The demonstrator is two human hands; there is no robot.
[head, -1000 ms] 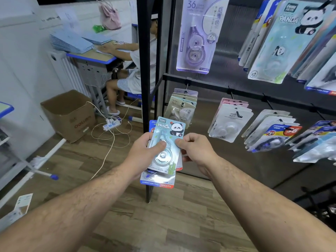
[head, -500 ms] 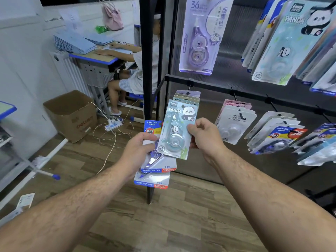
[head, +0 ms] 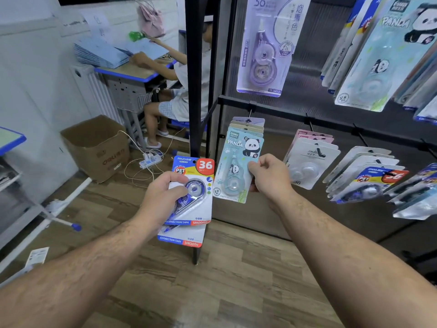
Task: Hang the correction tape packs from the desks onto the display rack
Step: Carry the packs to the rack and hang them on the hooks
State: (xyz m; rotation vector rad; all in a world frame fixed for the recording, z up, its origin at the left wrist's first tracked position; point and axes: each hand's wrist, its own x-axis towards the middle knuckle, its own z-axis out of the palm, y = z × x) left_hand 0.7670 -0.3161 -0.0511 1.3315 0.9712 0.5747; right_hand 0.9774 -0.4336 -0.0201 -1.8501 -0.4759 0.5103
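Observation:
My right hand pinches a pale blue panda correction tape pack by its right edge, upright, just in front of a hook holding several beige packs on the black display rack. My left hand grips two stacked blue "36" correction tape packs, thumb across the front one. The two hands are apart. A matching panda pack hangs on the rack's upper right.
The rack's black post stands between me and a person seated at a blue-edged desk. A cardboard box, a power strip with cables and white desk legs lie on the wooden floor at left. White packs and blue packs hang at right.
My right hand has lifted the panda pack off the stack and carried it up and right toward the rack. The blue "36" packs in my left hand are now uncovered.

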